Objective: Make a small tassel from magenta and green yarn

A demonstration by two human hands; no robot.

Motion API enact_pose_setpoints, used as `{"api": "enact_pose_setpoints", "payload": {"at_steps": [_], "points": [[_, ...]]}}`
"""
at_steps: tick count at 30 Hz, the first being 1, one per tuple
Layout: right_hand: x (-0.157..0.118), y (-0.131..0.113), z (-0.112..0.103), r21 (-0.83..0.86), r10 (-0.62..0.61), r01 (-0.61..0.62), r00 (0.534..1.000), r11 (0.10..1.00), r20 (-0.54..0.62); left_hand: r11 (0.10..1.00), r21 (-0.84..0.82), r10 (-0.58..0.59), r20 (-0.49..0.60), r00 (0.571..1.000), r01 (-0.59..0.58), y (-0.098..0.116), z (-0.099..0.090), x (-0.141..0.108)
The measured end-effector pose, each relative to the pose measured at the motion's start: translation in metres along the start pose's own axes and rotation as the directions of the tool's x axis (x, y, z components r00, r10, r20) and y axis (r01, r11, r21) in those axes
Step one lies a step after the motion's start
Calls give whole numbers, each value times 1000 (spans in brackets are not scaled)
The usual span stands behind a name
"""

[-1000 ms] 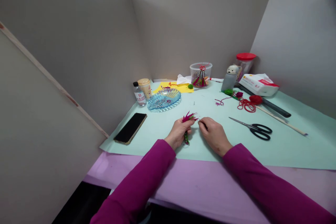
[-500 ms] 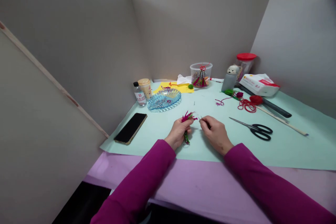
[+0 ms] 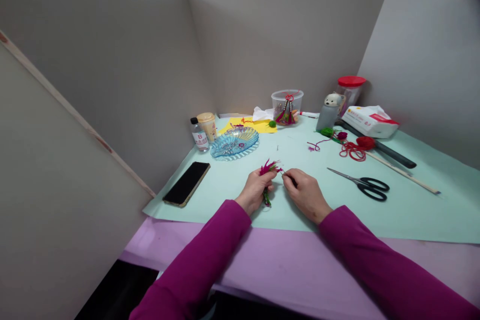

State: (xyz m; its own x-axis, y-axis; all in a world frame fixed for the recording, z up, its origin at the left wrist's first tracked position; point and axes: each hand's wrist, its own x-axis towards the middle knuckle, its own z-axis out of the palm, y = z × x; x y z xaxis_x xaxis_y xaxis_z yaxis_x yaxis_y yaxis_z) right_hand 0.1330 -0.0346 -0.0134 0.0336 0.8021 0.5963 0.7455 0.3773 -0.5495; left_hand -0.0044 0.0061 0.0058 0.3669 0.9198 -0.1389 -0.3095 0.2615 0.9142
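Observation:
My left hand (image 3: 257, 188) is closed round a small bundle of magenta and green yarn (image 3: 267, 167). Frayed magenta ends stick up above the fingers, and a green part hangs below them. Just to the right, my right hand (image 3: 305, 190) is pinched on a thin, pointed thing whose tip reaches to the frayed yarn ends. It is too small to name, and most of it is hidden in the fingers. Black-handled scissors (image 3: 369, 186) lie to the right of this hand, blades partly apart.
Left are a phone (image 3: 186, 183), a bottle (image 3: 200, 136), a cup (image 3: 207, 126) and a blue dish (image 3: 235, 144) of beads. Behind stands a clear tub (image 3: 278, 105) with tassels. Red yarn (image 3: 364, 143), a stick (image 3: 407, 176) and a tissue pack (image 3: 370, 121) lie right. Grey partitions enclose the table.
My right hand has shifted slightly left and down, bringing the thin thing's tip up to the yarn ends. My left hand stays almost still with its bundle.

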Motion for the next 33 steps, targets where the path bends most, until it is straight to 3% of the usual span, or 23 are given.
{"api": "enact_pose_setpoints", "payload": {"at_steps": [11, 21, 30, 33], "points": [[0, 6, 3, -44, 1, 2, 998, 999, 61, 998, 50, 28, 19, 999, -29, -2, -1, 1], [0, 9, 7, -84, 14, -12, 1000, 996, 24, 992, 119, 52, 3, 999, -52, -5, -1, 2], [4, 12, -3, -46, 234, -240, 966, 970, -109, 996, 86, 22, -10, 1000, -21, -1, -2, -1], [4, 6, -6, 30, 232, -230, 962, 973, -141, 998, 56, 28, -19, 999, -26, -1, -2, -2]]}}
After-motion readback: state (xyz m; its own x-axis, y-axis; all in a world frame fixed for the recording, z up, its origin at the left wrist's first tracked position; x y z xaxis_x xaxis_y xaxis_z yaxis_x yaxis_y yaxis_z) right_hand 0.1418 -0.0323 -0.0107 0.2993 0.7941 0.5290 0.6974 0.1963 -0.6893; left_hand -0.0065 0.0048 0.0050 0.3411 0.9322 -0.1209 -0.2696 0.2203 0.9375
